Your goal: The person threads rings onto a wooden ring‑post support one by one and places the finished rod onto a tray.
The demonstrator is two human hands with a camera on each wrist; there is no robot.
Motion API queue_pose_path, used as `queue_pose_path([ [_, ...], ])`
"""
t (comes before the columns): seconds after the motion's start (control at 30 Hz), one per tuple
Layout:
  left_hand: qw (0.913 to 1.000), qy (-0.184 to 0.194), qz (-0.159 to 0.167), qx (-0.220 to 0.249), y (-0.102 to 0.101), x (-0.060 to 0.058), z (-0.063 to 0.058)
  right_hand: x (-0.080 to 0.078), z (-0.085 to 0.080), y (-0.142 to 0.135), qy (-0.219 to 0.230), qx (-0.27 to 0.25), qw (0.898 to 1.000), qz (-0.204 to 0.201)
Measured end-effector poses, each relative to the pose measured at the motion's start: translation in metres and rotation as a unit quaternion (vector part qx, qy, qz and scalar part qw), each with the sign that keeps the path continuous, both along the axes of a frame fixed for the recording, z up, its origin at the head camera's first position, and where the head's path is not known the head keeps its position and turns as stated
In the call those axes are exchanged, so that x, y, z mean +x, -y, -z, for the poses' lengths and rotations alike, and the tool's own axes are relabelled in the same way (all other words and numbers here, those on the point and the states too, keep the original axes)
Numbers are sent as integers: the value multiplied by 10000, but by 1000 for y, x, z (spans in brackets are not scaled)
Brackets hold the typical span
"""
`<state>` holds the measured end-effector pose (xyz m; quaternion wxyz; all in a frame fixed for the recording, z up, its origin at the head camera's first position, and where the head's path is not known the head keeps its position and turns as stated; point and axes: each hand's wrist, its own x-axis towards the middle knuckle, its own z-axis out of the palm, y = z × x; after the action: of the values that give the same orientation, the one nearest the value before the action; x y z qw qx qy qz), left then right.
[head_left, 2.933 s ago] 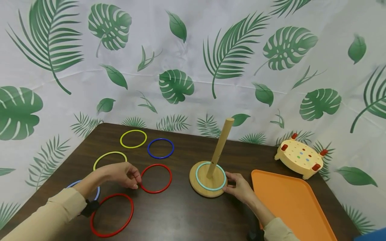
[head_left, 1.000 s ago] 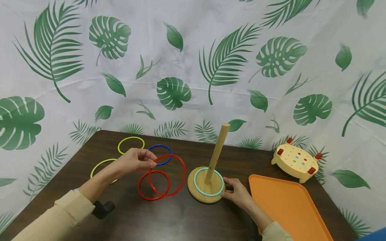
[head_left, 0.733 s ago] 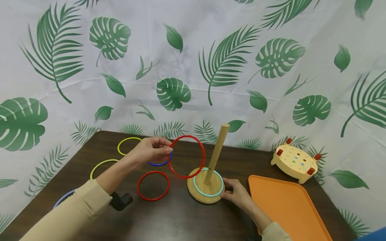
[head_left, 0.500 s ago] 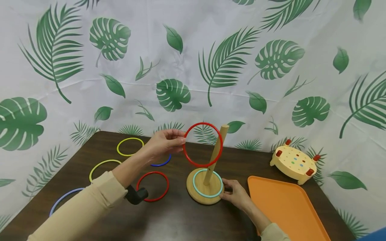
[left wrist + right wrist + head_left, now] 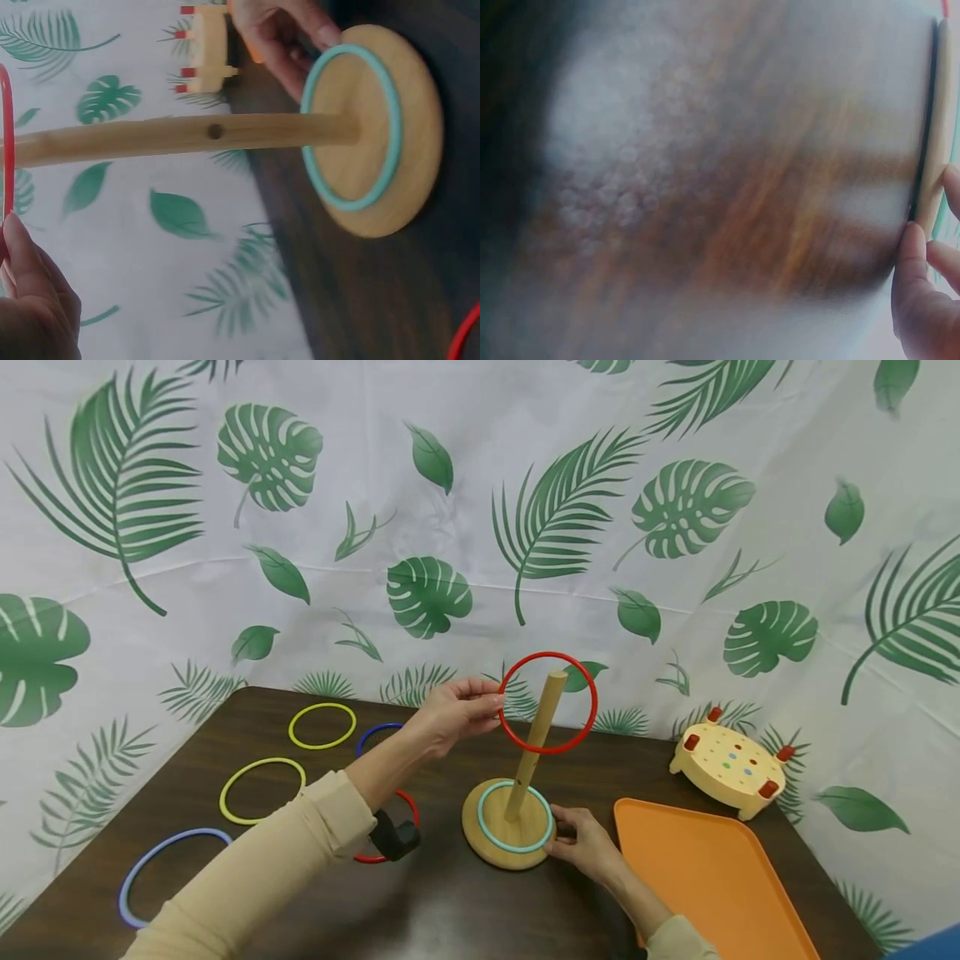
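Note:
In the head view my left hand point(image 5: 461, 714) pinches a red ring point(image 5: 596, 702) at its left side, raised at the top of the wooden post point(image 5: 543, 714). The ring's lower edge passes in front of the post; whether it encircles the tip I cannot tell. The post leans slightly from the round wooden base point(image 5: 474, 831) of a ring-toss stand. A turquoise ring point(image 5: 486, 827) lies around the post's foot on that base. My right hand point(image 5: 588, 847) grips the base's right edge. In the right wrist view the thumb point(image 5: 911, 262) meets the base's rim.
Left on the dark table point(image 5: 450, 910) lie yellow rings point(image 5: 321, 747), a light blue ring point(image 5: 123, 885), a dark blue ring point(image 5: 362, 742) and another red ring point(image 5: 415, 810), partly covered by my arm. An orange tray point(image 5: 697, 860) and a cream pegged toy point(image 5: 727, 764) are at the right.
My left hand has picked up the nearer red ring and carried it up and rightward to the post's top. The right hand has stayed at the base.

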<state>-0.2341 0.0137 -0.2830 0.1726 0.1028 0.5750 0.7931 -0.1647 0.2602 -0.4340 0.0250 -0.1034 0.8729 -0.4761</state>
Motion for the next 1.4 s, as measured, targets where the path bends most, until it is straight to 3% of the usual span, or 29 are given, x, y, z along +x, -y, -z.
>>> queue_pose_path([
  [0.1,9996,248,-58,-108,-2,-4,14,1,-1,1,21,14,10000,70],
  [0.27,9966,553,-307,-526,-2,-7,47,3,-1,2,-1,-5,10000,5],
  [0.47,9867,886,-559,-1244,-4,-6,87,3,-2,2,-11,12,10000,-76],
  [0.63,9800,1158,-568,-1517,-6,-5,109,5,-2,3,22,6,10000,41],
  [1.07,9748,1217,-314,-1843,-9,0,122,6,-2,5,35,-95,9999,-28],
  [1.4,9687,883,-469,-2271,-8,3,127,8,-3,5,43,-116,9999,52],
])
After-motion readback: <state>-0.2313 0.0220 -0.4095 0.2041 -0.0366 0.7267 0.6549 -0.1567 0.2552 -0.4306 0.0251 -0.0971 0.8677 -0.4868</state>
